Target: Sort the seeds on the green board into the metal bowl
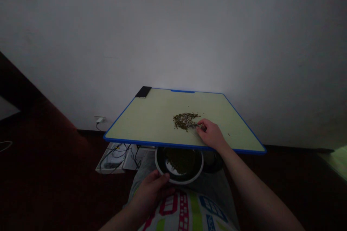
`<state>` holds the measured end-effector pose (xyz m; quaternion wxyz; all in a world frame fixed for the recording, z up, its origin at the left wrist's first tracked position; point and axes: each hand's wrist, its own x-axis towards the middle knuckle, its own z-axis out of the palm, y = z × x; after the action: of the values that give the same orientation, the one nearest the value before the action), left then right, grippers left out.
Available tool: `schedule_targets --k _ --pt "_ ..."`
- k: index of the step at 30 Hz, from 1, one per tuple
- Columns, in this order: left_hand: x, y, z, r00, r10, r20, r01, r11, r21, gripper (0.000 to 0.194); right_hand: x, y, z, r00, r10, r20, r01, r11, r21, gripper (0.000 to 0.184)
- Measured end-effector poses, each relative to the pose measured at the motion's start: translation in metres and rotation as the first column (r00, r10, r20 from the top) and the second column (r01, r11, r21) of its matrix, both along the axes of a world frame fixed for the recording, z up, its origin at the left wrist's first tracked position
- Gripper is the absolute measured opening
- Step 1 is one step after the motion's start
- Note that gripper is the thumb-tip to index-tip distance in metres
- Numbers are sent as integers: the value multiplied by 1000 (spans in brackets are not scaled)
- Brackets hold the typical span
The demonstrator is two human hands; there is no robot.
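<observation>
A loose pile of small green-brown beans or seeds [183, 120] lies on the pale tabletop [151, 122]. At the pile's right edge, my right hand [210, 134] has its thumb and fingers pinched together; what they hold, if anything, is too small and dark to name. Below the table's front edge, a round dark bowl with a light rim [201, 168] rests over my lap. More of the same small grains [183, 159] cover much of its inside. My left hand [157, 187] grips the bowl's near-left rim, thumb on top, with the other fingers partly hidden underneath.
A dark tablet or phone [143, 92] lies at the table's far left corner. The table has a raised blue edge [121, 140] and stands against a grey wall [173, 36]. Under its left side, a white box [111, 169] holds cables. A charger [100, 120] is plugged into the wall.
</observation>
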<state>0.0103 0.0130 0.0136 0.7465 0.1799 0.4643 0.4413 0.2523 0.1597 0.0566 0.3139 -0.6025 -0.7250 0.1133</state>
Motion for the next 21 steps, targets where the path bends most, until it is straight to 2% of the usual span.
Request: schedule_targets --k 6,12,17,21 --pt "1 1 -5 1000 5 15 -6 1000 8 39 0 0 0 1000 24 2 -24 1000 -13 20" --pt "1 0 -4 1000 14 8 -14 1000 -5 38 -1 -2 3 999 35 7 -35 999 -31 22" --pt "1 0 0 1000 19 4 -19 1000 -15 40 -1 -1 2 1000 13 10 -13 1000 -17 21" --pt "0 -1 -5 1000 7 18 -7 1000 2 38 0 0 1 1000 2 0 -2 1000 -8 20"
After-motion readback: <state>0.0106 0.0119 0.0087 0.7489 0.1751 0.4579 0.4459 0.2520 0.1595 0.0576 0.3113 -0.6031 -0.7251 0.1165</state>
